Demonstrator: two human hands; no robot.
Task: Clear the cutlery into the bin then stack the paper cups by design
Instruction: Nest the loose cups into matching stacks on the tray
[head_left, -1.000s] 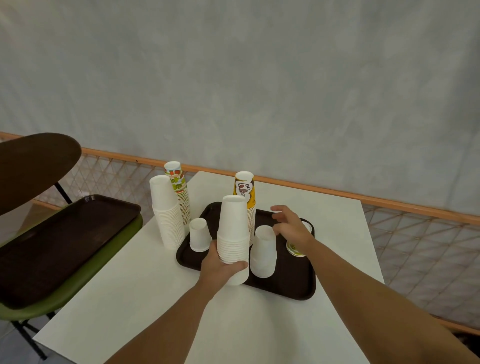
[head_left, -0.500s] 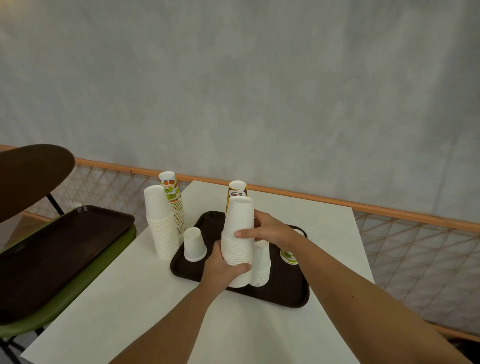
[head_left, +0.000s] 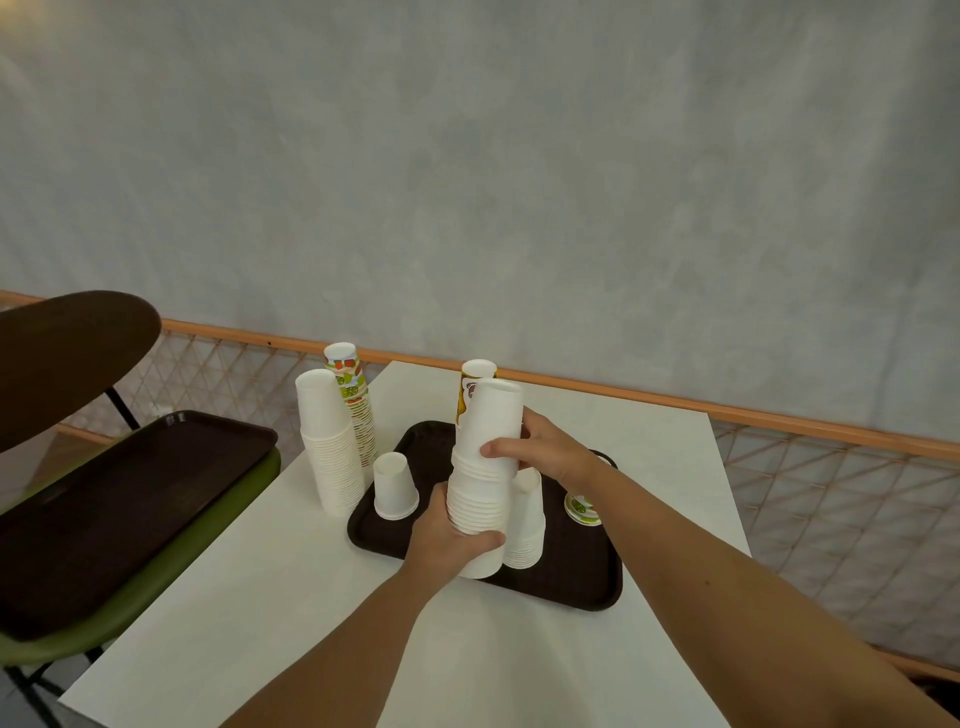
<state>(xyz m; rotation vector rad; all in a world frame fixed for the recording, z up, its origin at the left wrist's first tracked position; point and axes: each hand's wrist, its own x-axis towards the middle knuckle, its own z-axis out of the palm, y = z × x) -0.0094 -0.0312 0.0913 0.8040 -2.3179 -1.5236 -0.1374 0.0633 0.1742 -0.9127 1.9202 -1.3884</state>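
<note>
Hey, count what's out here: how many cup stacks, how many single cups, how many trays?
Cup stacks: 5 (tall white stack, held white stack, short white stack, fruit-print stack, yellow stack)
Single cups: 2 (white cup, lime-print cup)
Trays: 2 (table tray, chair tray)
Total: 9

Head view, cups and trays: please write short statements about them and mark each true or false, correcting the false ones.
1. Both the left hand and the right hand hold the same white stack. True.
2. The single white cup stands on the bare table. False: it stands on the brown tray.
3. Another tall white stack stands on the table, left of the tray. True.
4. The yellow stack stands on the green chair. False: it is behind the held stack; the chair bears a second tray.
</note>
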